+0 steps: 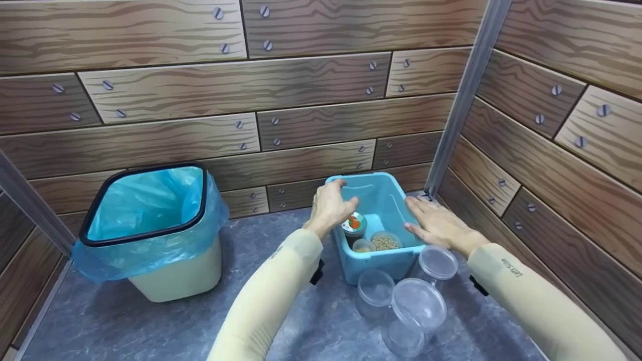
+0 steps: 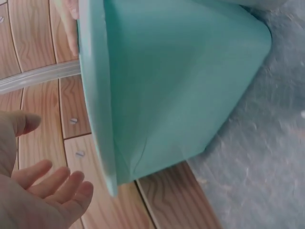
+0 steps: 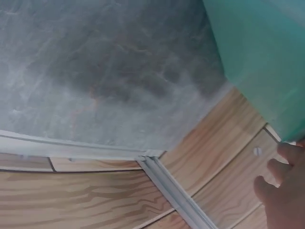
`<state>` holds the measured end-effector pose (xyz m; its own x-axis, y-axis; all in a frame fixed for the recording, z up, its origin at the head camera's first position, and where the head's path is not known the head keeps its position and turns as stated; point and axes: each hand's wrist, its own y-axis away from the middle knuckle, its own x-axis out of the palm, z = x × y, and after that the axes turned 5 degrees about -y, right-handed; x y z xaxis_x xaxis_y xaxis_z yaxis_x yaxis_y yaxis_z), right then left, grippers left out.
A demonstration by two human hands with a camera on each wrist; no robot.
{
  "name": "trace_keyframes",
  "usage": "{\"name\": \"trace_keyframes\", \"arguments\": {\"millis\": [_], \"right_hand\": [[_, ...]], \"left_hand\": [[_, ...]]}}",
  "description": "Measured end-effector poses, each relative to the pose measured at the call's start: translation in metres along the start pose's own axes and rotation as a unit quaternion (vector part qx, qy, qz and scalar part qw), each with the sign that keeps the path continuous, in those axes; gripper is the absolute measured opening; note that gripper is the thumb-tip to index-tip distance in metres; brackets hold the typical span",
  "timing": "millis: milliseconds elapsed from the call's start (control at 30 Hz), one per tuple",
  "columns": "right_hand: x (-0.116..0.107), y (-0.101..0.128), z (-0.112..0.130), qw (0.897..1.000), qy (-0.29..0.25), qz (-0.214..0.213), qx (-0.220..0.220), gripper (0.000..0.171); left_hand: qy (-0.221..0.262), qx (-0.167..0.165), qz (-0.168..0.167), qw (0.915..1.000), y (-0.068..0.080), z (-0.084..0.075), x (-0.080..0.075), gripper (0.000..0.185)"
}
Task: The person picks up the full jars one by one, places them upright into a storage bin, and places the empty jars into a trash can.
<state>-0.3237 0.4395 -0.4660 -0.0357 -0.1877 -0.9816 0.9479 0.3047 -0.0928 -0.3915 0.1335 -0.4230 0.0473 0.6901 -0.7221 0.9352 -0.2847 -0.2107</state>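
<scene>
Blue bin (image 1: 380,196) squarely between left grip (image 1: 329,206) and right grip (image 1: 441,224).

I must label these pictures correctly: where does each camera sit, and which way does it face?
Head: on the head, facing forward and down at the blue tub; sleeved forearms, left grip and right grip show.
Left wrist: on that wrist, facing the tub's outside; left grip lower left, apparently right grip top left.
Right wrist: on that wrist, facing the grey surface and wall corner; right grip's fingers lower right.
Both wrist views share the tub and wood-patterned wall.
</scene>
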Motion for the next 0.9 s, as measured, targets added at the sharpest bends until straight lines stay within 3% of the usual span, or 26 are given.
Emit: {"name": "trace_keyframes", "arguments": {"millis": [167,433,900], "right_hand": [[-0.008,0.003,0.008,1.000,0.018,0.004,0.001,0.078],[-0.020,0.012,0.022,1.000,-0.017,-0.012,0.004,0.064],[-0.047,0.050,0.022,0.992,-0.050,-0.113,-0.007,0.051]], "left_hand": [[-0.047,0.030,0.013,0.9983,0.008,0.005,-0.011,0.056],[-0.091,0.089,0.043,0.9910,0.024,0.021,-0.032,0.051],[-0.122,0.174,0.066,0.9749,0.071,0.051,-0.104,0.042]]}}
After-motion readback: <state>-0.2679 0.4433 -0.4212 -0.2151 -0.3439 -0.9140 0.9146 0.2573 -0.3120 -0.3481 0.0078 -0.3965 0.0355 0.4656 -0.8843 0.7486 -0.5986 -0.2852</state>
